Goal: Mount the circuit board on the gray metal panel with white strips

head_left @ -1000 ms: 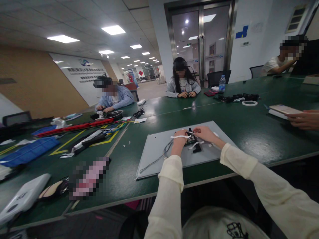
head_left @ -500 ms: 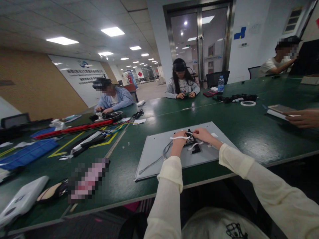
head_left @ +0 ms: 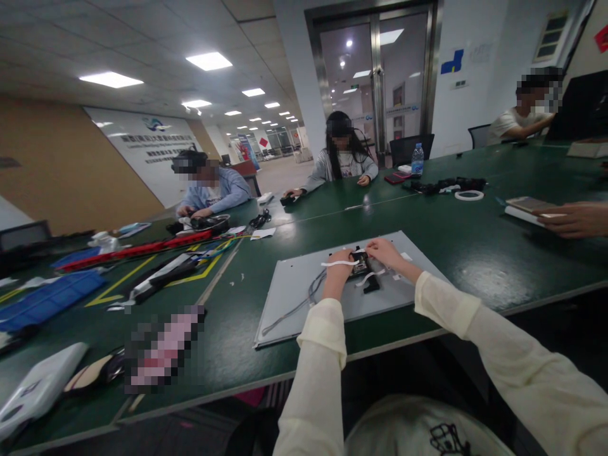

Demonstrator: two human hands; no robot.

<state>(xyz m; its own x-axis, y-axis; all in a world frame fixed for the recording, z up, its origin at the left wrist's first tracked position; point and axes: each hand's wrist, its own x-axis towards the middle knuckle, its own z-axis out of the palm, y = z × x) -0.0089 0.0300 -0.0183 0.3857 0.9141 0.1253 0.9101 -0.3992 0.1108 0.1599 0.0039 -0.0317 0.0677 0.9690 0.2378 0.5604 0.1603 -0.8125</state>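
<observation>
A pale grey flat panel (head_left: 294, 288) lies on the green table before me. On it sits a small black device (head_left: 360, 265) with a circuit-like middle. My left hand (head_left: 339, 269) is curled at the device's left side; its fingertips are mostly hidden. Across the back of that hand runs a white strip (head_left: 332, 263). My right hand (head_left: 384, 251) pinches the end of a thin white strip at the device's upper right. Another white strip (head_left: 368, 277) curls near a black block (head_left: 371, 286). A grey cable (head_left: 287, 321) trails left over the panel.
Left are a blue basket (head_left: 52, 294), a long red strip (head_left: 137, 250), a white case (head_left: 40, 389) and a blurred-out pink item (head_left: 166, 351). A tape roll (head_left: 469, 196) and a bottle (head_left: 417, 159) stand farther right. A co-worker's hand (head_left: 574, 219) holds a phone.
My hands stay at the device with barely any movement. The person opposite has moved one hand, with a dark object, leftward across the table. The view has shifted slightly.
</observation>
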